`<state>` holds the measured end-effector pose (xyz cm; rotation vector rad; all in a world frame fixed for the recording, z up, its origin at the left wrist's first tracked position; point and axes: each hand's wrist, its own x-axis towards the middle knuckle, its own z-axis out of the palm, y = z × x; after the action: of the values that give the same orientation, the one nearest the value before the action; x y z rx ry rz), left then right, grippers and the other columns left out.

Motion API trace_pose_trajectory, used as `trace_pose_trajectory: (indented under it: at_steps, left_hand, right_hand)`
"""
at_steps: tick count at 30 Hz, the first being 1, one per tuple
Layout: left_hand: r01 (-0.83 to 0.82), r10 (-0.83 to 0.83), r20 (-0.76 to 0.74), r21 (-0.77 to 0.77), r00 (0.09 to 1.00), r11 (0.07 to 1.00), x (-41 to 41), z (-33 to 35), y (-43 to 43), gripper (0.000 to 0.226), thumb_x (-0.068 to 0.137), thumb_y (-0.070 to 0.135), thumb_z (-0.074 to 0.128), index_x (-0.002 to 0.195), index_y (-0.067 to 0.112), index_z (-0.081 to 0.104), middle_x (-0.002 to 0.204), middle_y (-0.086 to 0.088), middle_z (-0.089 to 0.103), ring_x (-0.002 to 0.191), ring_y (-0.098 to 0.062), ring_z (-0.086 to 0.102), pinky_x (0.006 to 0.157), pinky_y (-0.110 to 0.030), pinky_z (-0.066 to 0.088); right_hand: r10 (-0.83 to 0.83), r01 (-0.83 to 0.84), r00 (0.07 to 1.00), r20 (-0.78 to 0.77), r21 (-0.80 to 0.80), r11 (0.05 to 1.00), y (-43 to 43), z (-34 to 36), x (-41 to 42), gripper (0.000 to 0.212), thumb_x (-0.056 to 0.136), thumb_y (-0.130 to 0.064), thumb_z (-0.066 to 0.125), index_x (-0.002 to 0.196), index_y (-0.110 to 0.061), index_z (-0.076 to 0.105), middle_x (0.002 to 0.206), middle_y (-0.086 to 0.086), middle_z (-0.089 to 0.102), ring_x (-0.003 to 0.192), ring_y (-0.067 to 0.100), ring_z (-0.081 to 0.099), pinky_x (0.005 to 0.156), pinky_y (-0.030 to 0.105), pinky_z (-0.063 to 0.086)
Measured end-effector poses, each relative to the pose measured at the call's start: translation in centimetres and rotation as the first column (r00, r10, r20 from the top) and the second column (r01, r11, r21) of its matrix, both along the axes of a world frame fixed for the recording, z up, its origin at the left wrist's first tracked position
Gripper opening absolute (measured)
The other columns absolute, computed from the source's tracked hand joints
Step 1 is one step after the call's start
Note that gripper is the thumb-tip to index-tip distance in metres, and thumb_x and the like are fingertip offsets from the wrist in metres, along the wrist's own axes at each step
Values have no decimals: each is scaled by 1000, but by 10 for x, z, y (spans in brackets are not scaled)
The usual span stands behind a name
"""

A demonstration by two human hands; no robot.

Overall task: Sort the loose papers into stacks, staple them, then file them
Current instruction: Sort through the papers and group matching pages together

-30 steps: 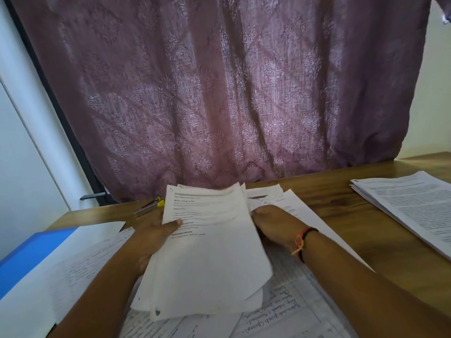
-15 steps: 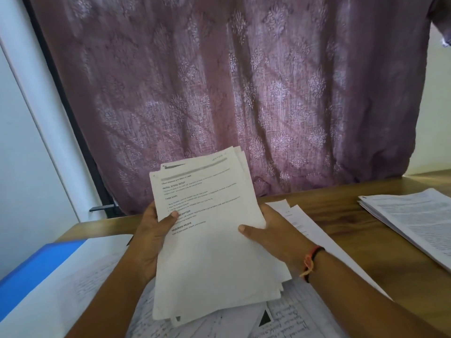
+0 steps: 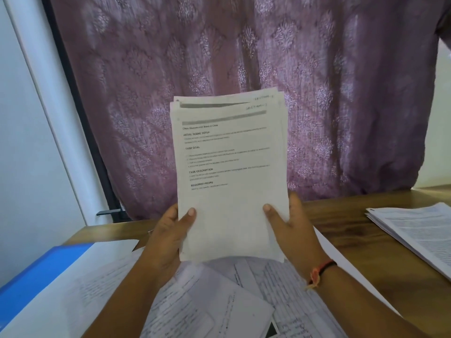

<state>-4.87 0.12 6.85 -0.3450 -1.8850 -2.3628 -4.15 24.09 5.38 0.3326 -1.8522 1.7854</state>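
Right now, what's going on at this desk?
A person holds a stack of printed sheets upright above the desk. The left hand and the right hand each have a grip on a lower side edge, thumbs on the front page. The sheets' top edges are not flush. Loose papers lie scattered beneath, a second stack sits to the right, and a blue folder lies at the left. No stapler is in view.

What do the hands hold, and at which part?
A paper stack, upright: left hand grips its lower left edge, right hand its lower right edge.
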Motion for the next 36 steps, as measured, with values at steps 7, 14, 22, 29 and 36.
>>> trace_pose_trajectory:
  at_steps: [7,14,22,29,36]
  left_hand:
    - [-35,34,-9,-251,999,967,1,-18,-4,49,78,33,80,123,28,64,117,8,75,110,-14,71,94,-34,58]
    - [-4,3,-3,-251,1000,968,5,-6,-1,37,93,21,68,129,24,64,120,1,74,110,-18,71,92,-38,58]
    - [13,2,170,-84,985,996,-9,-27,-18,33,99,9,61,128,24,63,117,0,75,104,-20,73,73,-26,61]
    - [15,-87,245,282,966,959,-32,-47,-32,91,58,26,98,136,1,59,103,4,77,98,-8,71,75,-15,55]
    - [31,-179,321,416,930,909,-28,-53,-24,117,26,11,105,134,10,62,131,-16,68,89,-20,77,51,-21,58]
  right_hand:
    - [69,-72,997,27,90,993,8,-12,-5,41,95,-30,62,134,-34,50,115,-32,65,110,-11,60,86,7,48]
    - [-3,5,1000,-8,197,980,11,-7,-10,32,100,-20,58,130,-30,52,116,-32,60,109,-17,56,89,3,45]
    - [-231,17,930,285,595,804,27,-15,-16,56,104,-52,27,95,-9,62,95,10,70,92,27,65,81,36,50]
    - [-346,-445,802,487,873,199,7,-32,-10,85,90,-77,30,152,-20,27,162,19,16,149,37,16,117,51,22]
    - [-259,-470,824,504,863,184,-6,-35,-3,84,89,-79,27,157,-32,11,166,12,2,153,33,4,120,53,13]
